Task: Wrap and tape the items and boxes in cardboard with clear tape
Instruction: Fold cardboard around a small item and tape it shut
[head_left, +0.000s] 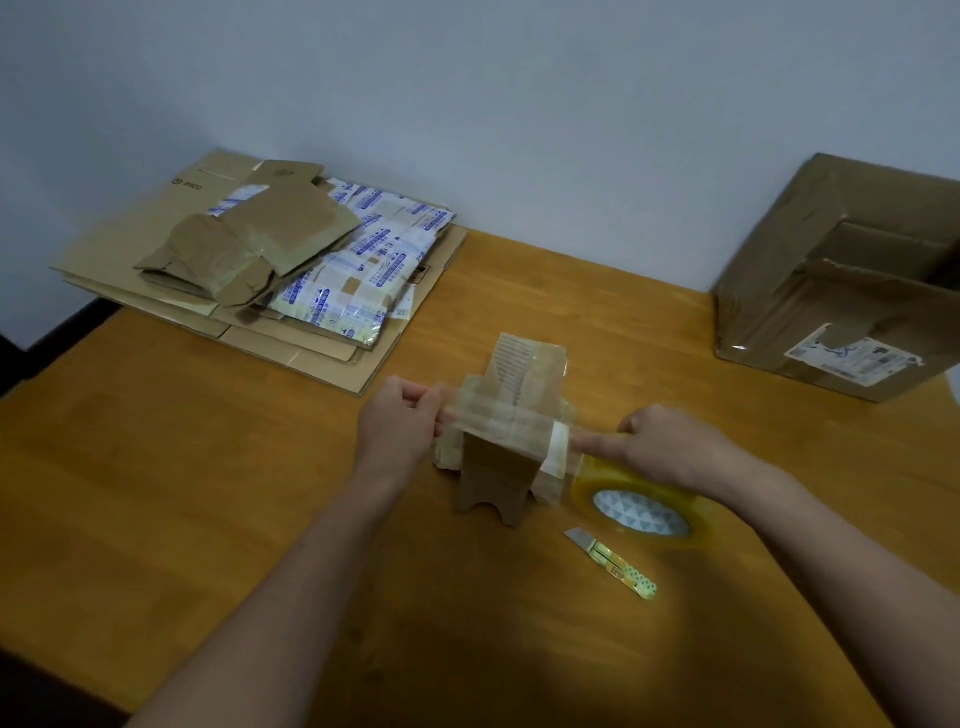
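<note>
- Plain grey wall (467, 104) behind; wooden table (208, 493) across the lower view, dark gap past its left edge.
- Near table centre: small cardboard bundle (511, 457) standing on the wood between both hands, partly taped, loose flaps sticking out front and back.
- Left hand (400, 421): thumb and fingers pinched on the free end of the clear tape strip (493, 423), just left of the bundle. Likely pulling it taut and flat before pressing down.
- Right hand (670, 447): fingers curled over the tape roll (644, 506), one finger laid out along the strip toward the bundle. Roll low at the bundle's right side; touching the table or just above it, cannot tell.
- Strip stretched side to side over the bundle top; seems to lie on the top face, too blurred to be sure.
- Utility knife (615, 564) flat on the table just in front of the roll, blade out. Handy for the cut, also a hazard for the right wrist.
- Flat cardboard stack (130, 249) with printed mailer bags (384, 249) on top, far left by the wall; large taped box (831, 270) far right, well apart from the bundle.
- Open wood left of and in front of the bundle, enough for turning it; right side tighter with roll and knife.
</note>
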